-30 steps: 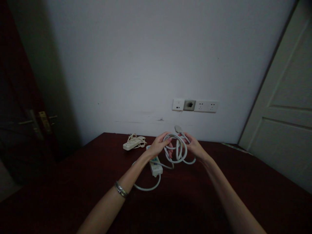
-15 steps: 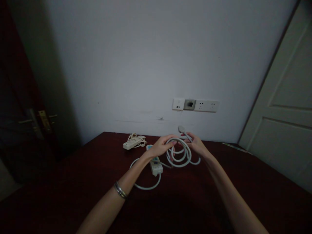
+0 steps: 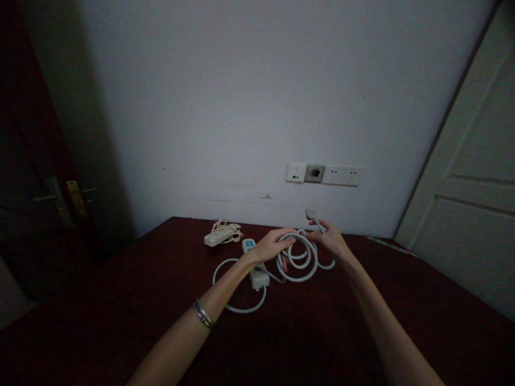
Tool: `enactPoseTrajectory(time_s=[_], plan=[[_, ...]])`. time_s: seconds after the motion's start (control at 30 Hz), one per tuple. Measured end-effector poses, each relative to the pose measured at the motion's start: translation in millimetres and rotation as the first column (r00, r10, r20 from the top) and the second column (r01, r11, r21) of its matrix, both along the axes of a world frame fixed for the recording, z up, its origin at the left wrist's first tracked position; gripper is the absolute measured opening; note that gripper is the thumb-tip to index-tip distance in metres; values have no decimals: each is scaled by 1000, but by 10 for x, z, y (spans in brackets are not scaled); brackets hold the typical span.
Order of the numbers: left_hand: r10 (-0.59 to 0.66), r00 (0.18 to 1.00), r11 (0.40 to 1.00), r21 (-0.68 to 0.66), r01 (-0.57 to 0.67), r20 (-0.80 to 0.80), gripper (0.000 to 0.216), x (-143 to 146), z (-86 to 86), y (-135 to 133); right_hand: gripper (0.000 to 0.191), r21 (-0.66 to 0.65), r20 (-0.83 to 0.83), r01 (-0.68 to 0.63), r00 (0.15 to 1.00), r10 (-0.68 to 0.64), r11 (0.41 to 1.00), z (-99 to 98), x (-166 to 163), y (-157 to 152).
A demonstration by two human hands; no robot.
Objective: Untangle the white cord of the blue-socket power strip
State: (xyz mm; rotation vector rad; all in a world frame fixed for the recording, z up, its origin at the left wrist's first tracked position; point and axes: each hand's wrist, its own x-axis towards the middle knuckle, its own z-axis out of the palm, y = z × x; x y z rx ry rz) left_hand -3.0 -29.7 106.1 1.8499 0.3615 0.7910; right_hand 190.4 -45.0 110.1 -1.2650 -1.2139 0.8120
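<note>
My left hand (image 3: 274, 246) is closed around the looped white power cord (image 3: 302, 279), its thumb lying across the top of the coils. To the right, my right hand (image 3: 328, 238) grips the same cord close to its plug (image 3: 310, 214), which sticks up above the fingers. From the coils the cord runs left to a white power strip (image 3: 259, 277) lying on the table. Part of that strip is hidden behind my left wrist. A wide bend of cord curves round the strip's left side and joins its near end.
Another power strip (image 3: 217, 236), wrapped in its own thin cord, lies at the back left of the dark red table (image 3: 306, 338). On the wall behind are sockets (image 3: 341, 175) and a grey plate (image 3: 314, 173). A white door (image 3: 475, 214) stands at right.
My right hand has moved slightly right with the plug, widening the gap between my hands. The left hand and the coils have shifted a little right and down.
</note>
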Motion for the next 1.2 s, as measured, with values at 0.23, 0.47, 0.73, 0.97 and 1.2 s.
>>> enactPoseTrajectory(time_s=[0.23,0.47,0.73,0.97,1.2], plan=[[-92,993,994,-65,88,-70,31,25,-23,-68,50,-20,-22,106,994,-107,994,-156,160,108],[-59,995,997,-44,56,-84,32,41,3,-115,48,-28,-25,183,983,-183,983,-240,279,181],[-68,992,996,-65,62,-104,42,45,24,-158,53,-48,-70,220,972,-223,974,-256,378,197],[-74,987,996,-59,66,-142,50,18,55,-173,53,-32,-68,237,969,-238,971,-290,440,218],[0,989,999,-38,-5,-146,47,36,17,-111,53,-19,-61,300,952,-301,954,-285,495,209]])
